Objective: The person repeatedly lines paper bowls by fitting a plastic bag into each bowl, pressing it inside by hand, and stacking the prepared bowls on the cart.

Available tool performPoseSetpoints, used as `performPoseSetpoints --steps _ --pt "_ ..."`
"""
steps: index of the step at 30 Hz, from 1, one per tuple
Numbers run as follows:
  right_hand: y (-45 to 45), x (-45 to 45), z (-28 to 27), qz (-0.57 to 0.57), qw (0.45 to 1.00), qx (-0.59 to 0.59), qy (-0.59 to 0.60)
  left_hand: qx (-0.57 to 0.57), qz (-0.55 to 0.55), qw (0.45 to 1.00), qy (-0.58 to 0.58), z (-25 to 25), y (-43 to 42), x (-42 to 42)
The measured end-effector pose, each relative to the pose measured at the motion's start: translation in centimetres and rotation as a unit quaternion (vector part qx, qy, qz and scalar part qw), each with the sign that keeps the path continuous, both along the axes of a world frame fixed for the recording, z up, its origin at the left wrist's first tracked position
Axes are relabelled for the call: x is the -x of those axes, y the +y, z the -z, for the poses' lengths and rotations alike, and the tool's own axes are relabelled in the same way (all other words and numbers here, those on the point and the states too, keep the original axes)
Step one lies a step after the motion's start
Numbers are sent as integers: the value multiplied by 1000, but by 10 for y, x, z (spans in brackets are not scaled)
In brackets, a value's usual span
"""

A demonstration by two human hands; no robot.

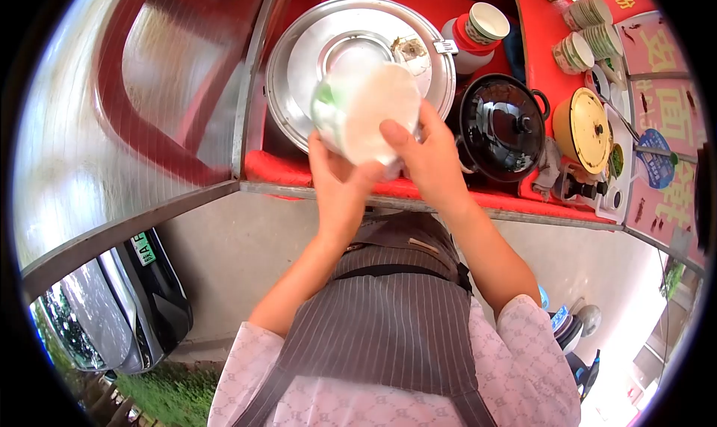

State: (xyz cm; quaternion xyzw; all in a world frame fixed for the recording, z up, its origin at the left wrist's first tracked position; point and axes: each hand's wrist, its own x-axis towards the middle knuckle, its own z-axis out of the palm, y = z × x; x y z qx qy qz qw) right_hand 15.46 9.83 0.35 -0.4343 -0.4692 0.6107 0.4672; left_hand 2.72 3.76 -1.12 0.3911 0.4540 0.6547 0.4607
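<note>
A white bowl-like container with green marks (366,110), blurred by motion, is held up in front of me over the large round steel lid (295,76). My left hand (340,184) has its fingers and thumb on the lower left of it. My right hand (429,158) grips its right side, the thumb lying over the pale face. Whether it is one bowl or a stack, I cannot tell. A brownish patch (411,50) shows on the steel lid behind it.
Right of the steel lid stand a black lidded pot (502,128), a yellow lidded pot (582,131) and a red-and-white container with bowls (488,22) on top. Stacked paper bowls (601,41) are farther right. A metal frame edge (299,193) runs before my waist.
</note>
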Motion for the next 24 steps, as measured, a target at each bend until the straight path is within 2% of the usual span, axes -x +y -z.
performPoseSetpoints --steps 2,4,6,9,10,11,12,14,16,18,20,21,22,24 --pt "-10 -4 -16 -95 983 104 114 25 -13 978 -205 1 5 9" --pt "-13 -13 -11 -118 980 95 132 45 -11 964 -263 -21 11 13" --pt "-16 -22 2 -131 980 50 140 65 121 899 -417 -29 9 31" --pt "-12 -25 12 -85 988 40 126 132 125 875 -448 -48 -5 22" --pt "-10 -28 13 -65 991 34 109 128 71 907 -394 -46 -6 11" --pt "-12 -32 10 -56 996 -4 70 128 109 926 -337 -43 -11 9" --pt "-8 -35 12 -60 993 34 96 127 146 941 -278 -40 -18 8" --pt "-7 -37 9 -71 996 29 43 152 170 933 -279 -37 -25 6" --pt "-5 -41 11 -90 994 48 31 165 242 909 -298 -39 -30 3" --pt "-4 -45 13 -112 991 64 20 169 223 912 -299 -35 -29 0" --pt "-4 -53 15 -29 979 -74 -187 137 129 958 -214 -25 -24 3" --pt "-6 -60 9 12 977 -86 -194 99 115 977 -147 -14 -19 11" --pt "-11 -64 -11 41 963 -145 -223 100 112 978 -148 -5 -18 17" --pt "-25 -72 -39 -18 961 -191 -198 124 80 989 30 7 -18 23"
